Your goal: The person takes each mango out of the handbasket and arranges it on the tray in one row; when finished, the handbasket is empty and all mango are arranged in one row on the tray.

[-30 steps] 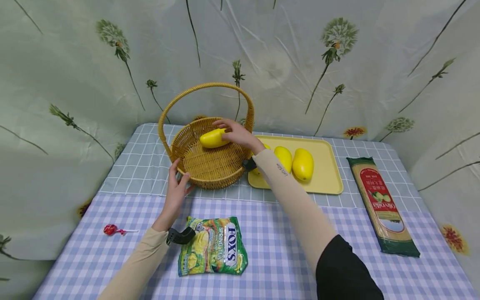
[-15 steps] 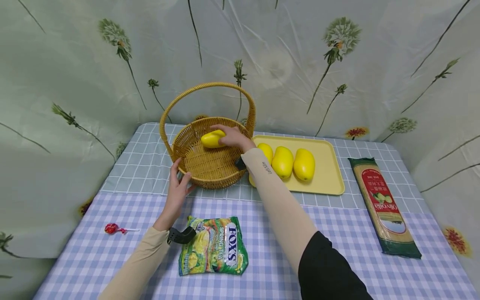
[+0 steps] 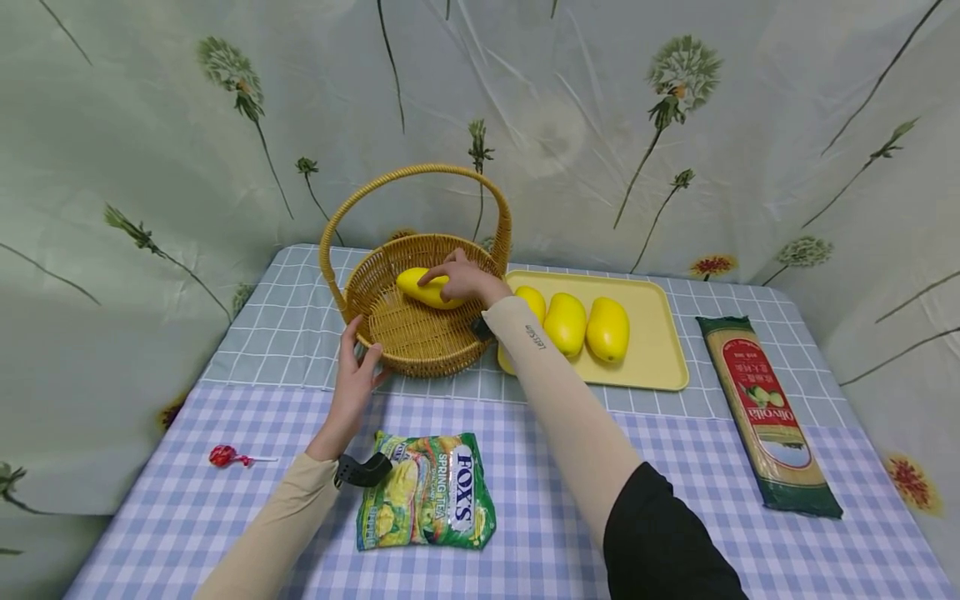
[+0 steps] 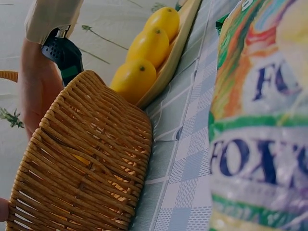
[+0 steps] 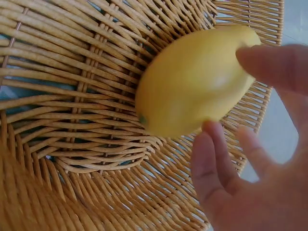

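A wicker basket with a tall arched handle stands at the back left. My left hand rests against its near left side, fingers fairly straight at the rim; in the left wrist view only a fingertip shows at the basket's edge. Inside the basket lies a yellow mango. My right hand reaches in over its right end. The right wrist view shows the thumb touching one end of this mango and fingertips at its lower edge, the fingers spread apart; the hand does not wrap round it.
Right of the basket, a yellow tray bears three more mangoes. A FOX'S candy bag lies in front of the basket. To the left is a red lollipop; at the far right lies an Olivoilà pasta packet.
The mango in the basket has turned, its right end now lower and nearer. My right hand has moved a little left and its fingers have loosened. The left hand stays at the basket.
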`<action>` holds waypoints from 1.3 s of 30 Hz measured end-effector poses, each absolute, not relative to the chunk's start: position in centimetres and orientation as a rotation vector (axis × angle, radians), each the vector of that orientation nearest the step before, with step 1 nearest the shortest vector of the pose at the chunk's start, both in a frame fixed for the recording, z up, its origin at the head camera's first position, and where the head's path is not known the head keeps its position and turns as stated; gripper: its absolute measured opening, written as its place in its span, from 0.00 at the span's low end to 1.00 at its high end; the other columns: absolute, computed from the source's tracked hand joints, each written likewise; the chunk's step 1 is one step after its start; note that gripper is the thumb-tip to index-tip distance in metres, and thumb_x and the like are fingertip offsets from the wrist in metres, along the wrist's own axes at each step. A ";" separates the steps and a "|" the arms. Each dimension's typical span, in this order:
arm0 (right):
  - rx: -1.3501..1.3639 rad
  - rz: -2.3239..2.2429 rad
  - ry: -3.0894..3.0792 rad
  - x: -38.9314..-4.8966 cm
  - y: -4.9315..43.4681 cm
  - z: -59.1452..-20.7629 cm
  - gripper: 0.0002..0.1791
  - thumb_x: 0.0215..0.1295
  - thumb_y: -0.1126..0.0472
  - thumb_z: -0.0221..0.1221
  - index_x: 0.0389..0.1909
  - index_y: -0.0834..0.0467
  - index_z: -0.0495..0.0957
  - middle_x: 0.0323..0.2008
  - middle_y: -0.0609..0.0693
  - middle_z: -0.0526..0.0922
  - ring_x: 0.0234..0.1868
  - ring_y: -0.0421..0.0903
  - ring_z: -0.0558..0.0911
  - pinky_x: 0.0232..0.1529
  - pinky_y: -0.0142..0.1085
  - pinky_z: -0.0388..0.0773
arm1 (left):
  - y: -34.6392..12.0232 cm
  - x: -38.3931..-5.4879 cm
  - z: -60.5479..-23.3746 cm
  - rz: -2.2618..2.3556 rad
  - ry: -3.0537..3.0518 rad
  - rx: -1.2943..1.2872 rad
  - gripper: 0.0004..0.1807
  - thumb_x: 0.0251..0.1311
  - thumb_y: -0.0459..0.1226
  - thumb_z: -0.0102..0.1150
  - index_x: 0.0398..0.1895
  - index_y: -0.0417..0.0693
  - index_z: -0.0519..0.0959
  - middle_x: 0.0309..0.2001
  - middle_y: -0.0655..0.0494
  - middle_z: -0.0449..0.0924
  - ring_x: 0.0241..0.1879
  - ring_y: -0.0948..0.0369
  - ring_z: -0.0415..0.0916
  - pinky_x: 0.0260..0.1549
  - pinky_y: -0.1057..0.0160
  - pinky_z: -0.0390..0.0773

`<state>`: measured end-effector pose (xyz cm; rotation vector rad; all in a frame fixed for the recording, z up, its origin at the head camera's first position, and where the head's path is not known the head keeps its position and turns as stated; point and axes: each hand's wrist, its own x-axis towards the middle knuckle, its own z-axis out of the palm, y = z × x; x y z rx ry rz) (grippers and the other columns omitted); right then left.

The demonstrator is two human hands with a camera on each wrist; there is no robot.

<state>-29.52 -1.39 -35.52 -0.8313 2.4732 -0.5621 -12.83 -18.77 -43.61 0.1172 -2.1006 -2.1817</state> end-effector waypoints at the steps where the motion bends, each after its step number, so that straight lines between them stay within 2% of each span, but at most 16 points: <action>1: -0.825 -0.561 2.459 -29.5 -1.4 -35.5 0.30 0.63 0.72 0.51 0.65 0.48 0.72 0.65 0.59 0.57 0.61 0.50 0.55 0.43 0.36 0.59 | -18.8 -12.9 -43.6 -2.182 -2.100 0.115 0.31 0.75 0.35 0.37 0.76 0.49 0.40 0.74 0.41 0.33 0.67 0.40 0.52 0.58 0.36 0.63; 6: -0.825 -0.511 2.436 -29.3 -1.8 -35.7 0.31 0.64 0.69 0.52 0.68 0.46 0.68 0.67 0.59 0.58 0.62 0.51 0.54 0.52 0.40 0.59 | -18.7 -12.8 -43.5 -2.173 -2.102 0.123 0.31 0.75 0.37 0.38 0.76 0.49 0.41 0.74 0.41 0.35 0.67 0.41 0.53 0.58 0.37 0.65; 11: -0.764 -0.617 2.358 -29.0 -2.1 -36.0 0.28 0.65 0.66 0.54 0.66 0.47 0.70 0.69 0.62 0.52 0.64 0.54 0.51 0.52 0.41 0.62 | -18.6 -12.7 -43.4 -2.161 -2.114 0.111 0.31 0.75 0.38 0.38 0.76 0.49 0.41 0.74 0.42 0.34 0.67 0.40 0.52 0.58 0.37 0.64; 17: -0.778 -0.726 2.224 -28.7 -2.1 -36.3 0.27 0.65 0.69 0.53 0.66 0.55 0.68 0.70 0.54 0.58 0.63 0.51 0.59 0.53 0.37 0.63 | -18.6 -12.7 -43.6 -2.152 -2.125 0.081 0.31 0.76 0.36 0.36 0.76 0.49 0.40 0.74 0.42 0.34 0.66 0.39 0.53 0.58 0.36 0.64; 19: -0.768 -0.746 2.216 -28.6 -2.0 -36.2 0.27 0.65 0.69 0.55 0.65 0.55 0.69 0.70 0.54 0.58 0.65 0.53 0.56 0.55 0.38 0.62 | -18.7 -12.7 -43.6 -2.154 -2.124 0.084 0.31 0.76 0.36 0.37 0.76 0.50 0.40 0.74 0.42 0.35 0.67 0.39 0.53 0.58 0.36 0.64; 24: -0.776 -0.816 2.222 -28.7 -1.1 -35.9 0.29 0.64 0.65 0.57 0.67 0.50 0.67 0.73 0.51 0.54 0.72 0.58 0.41 0.63 0.46 0.57 | -18.6 -12.6 -43.3 -2.167 -2.120 0.101 0.31 0.76 0.36 0.36 0.76 0.50 0.40 0.74 0.42 0.33 0.67 0.40 0.53 0.58 0.37 0.64; 26: -0.805 -0.872 2.217 -28.7 -0.3 -35.7 0.31 0.63 0.64 0.57 0.68 0.50 0.65 0.72 0.50 0.56 0.70 0.56 0.46 0.60 0.45 0.60 | -18.4 -12.4 -42.7 -2.183 -2.114 0.110 0.31 0.75 0.34 0.36 0.76 0.48 0.39 0.74 0.41 0.32 0.66 0.39 0.52 0.59 0.36 0.63; 29: -0.862 -0.978 2.195 -28.5 1.0 -35.2 0.32 0.63 0.63 0.58 0.69 0.50 0.64 0.69 0.51 0.60 0.61 0.53 0.59 0.53 0.43 0.66 | -18.3 -12.4 -42.5 -2.199 -2.104 0.119 0.31 0.75 0.34 0.36 0.76 0.48 0.39 0.74 0.41 0.31 0.66 0.39 0.52 0.59 0.36 0.62; 31: -0.900 -1.060 2.161 -28.1 2.1 -34.8 0.33 0.63 0.62 0.59 0.70 0.51 0.62 0.67 0.52 0.60 0.56 0.52 0.63 0.50 0.42 0.69 | -18.4 -12.5 -42.8 -2.187 -2.108 0.124 0.31 0.75 0.34 0.36 0.76 0.49 0.40 0.74 0.42 0.30 0.66 0.39 0.53 0.60 0.37 0.62; 34: -0.943 -1.159 2.106 -27.7 3.9 -34.5 0.34 0.64 0.62 0.59 0.71 0.51 0.61 0.69 0.51 0.57 0.53 0.50 0.67 0.50 0.40 0.70 | -18.5 -12.7 -43.5 -2.163 -2.117 0.127 0.31 0.75 0.36 0.37 0.76 0.51 0.41 0.75 0.44 0.30 0.66 0.40 0.53 0.60 0.37 0.63; 39: -0.936 -1.258 2.059 -26.6 7.4 -34.2 0.35 0.65 0.61 0.60 0.72 0.50 0.59 0.71 0.49 0.53 0.55 0.50 0.66 0.53 0.43 0.68 | -18.6 -12.6 -43.5 -2.143 -2.128 0.147 0.31 0.75 0.37 0.38 0.76 0.51 0.42 0.75 0.46 0.30 0.67 0.41 0.52 0.59 0.38 0.65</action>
